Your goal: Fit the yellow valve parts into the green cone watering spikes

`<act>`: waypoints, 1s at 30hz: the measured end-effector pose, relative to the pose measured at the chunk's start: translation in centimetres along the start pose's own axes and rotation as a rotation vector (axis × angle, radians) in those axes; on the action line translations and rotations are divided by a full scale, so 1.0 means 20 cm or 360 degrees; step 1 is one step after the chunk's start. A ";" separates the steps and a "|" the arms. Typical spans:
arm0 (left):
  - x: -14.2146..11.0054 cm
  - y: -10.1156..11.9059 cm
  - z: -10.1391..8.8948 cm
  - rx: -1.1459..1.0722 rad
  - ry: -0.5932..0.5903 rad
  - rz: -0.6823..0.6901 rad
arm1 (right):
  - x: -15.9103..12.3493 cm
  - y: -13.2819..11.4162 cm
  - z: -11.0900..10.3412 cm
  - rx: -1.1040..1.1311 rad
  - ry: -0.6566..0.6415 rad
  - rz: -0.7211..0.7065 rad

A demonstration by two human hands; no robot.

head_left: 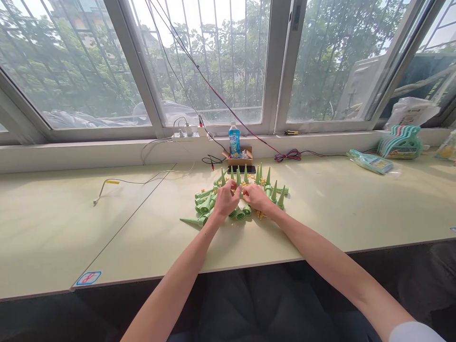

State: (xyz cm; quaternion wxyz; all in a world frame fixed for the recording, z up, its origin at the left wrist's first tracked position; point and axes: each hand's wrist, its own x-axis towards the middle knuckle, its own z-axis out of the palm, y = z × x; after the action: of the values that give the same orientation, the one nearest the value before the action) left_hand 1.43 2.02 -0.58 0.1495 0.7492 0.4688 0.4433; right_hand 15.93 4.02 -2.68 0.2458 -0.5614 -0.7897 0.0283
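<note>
Both my hands meet over a heap of green plastic cones (206,203) on the pale table (338,209). My left hand (225,201) has its fingers curled in a pinch near a small yellow piece (234,191); what it grips is too small to name. My right hand (257,197) is also curled, fingertips touching the left hand's. Several cones stand upright (273,190) behind and to the right of the hands. Others lie on their sides at the left, one long cone (192,221) pointing left.
A blue-labelled drink bottle (234,140) stands by a small cardboard box (241,156) and a dark phone (245,169) behind the heap. Cables (142,180) trail from a power strip (188,133) on the sill. Packaged teal hangers (401,141) lie far right.
</note>
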 end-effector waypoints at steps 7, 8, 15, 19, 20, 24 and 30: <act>0.00 0.02 -0.01 -0.0149 -0.0071 -0.0108 | -0.01 0.02 -0.01 0.0090 0.0072 -0.0015; 0.00 0.02 -0.02 -0.0189 -0.0097 -0.0116 | -0.01 0.02 -0.02 0.0140 0.0101 0.0004; -0.02 0.02 -0.01 -0.0226 -0.0342 -0.0050 | -0.01 0.03 -0.07 0.0653 0.0158 0.0106; -0.02 0.02 0.00 -0.0179 -0.0422 0.0024 | -0.01 0.04 -0.09 0.0748 0.0032 0.0079; -0.02 0.02 0.00 -0.0159 -0.0419 0.0038 | -0.01 0.04 -0.08 0.0733 0.0001 0.0074; -0.02 0.02 0.00 -0.0082 -0.0398 0.0055 | -0.02 0.05 -0.07 0.0857 -0.0188 0.0034; -0.02 0.00 0.01 -0.0112 -0.0401 0.0062 | -0.03 0.06 -0.08 0.0831 -0.0264 -0.0022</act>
State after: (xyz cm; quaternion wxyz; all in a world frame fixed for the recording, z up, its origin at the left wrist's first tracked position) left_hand 1.51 1.63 -0.90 0.2247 0.8021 0.4159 0.3648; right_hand 17.79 3.59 -1.94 0.3171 -0.4694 -0.7768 0.2753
